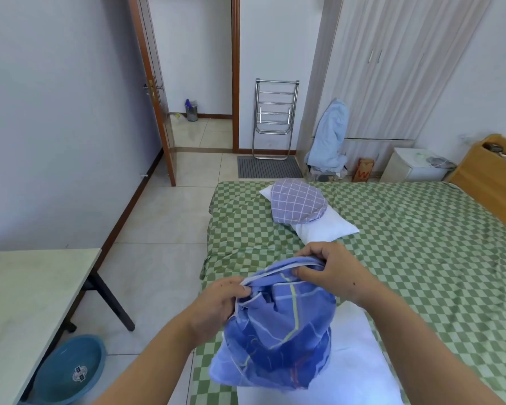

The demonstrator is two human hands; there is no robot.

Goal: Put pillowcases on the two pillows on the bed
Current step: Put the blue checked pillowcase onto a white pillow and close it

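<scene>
Pinching: left hand point(216, 302) and right hand point(330, 270) each grip the white-piped rim of the blue plaid pillowcase point(278, 331) | pillowcase hangs bunched above bare white pillow point(354, 361) on green checkered bed point(421, 244) | second white pillow point(324, 226) farther off, lilac grid pillowcase point(297, 204) lying on it

My bed point(421, 244), under a green checked sheet, bears two white pillows point(324, 226) point(360, 358), the far one beneath a folded lilac pillowcase point(297, 201).
</scene>
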